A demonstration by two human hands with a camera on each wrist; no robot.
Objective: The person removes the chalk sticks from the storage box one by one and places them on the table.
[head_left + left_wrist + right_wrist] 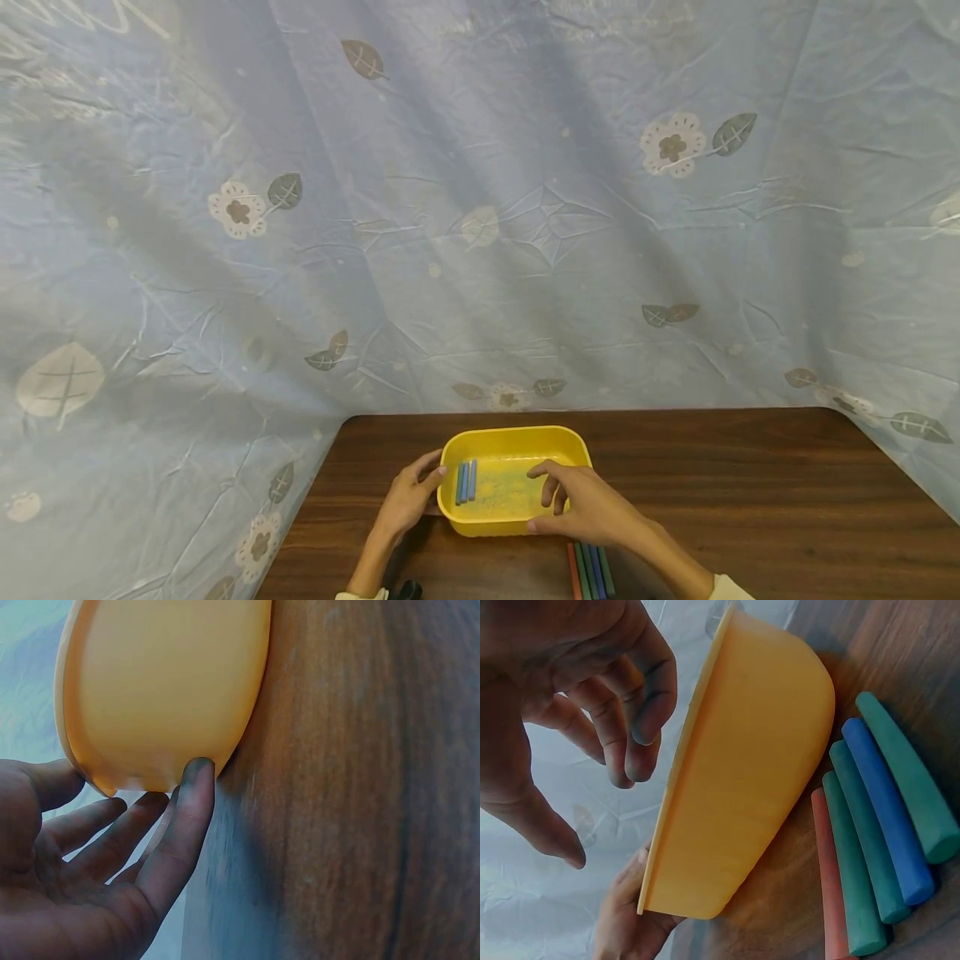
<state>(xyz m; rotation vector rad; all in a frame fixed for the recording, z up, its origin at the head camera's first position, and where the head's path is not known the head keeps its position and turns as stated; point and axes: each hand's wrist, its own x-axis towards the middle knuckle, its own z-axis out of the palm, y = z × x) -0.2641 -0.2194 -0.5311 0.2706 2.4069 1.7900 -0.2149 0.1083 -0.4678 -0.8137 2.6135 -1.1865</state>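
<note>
A yellow plastic tray rests on the wooden table. My left hand grips its left end, thumb at the rim and fingers against the outer wall. Inside, near that end, three chalk sticks in teal and blue lie side by side. Over the tray's front right part is my right hand, its fingers loosely bent and holding nothing. Below it, in front of the tray, several chalk sticks in red, green and blue lie in a row on the table.
The brown table extends to the right of the tray. A small black object, only partly in view, is at the front beside the left forearm. Behind and to the left hangs a pale blue sheet with flowers and leaves.
</note>
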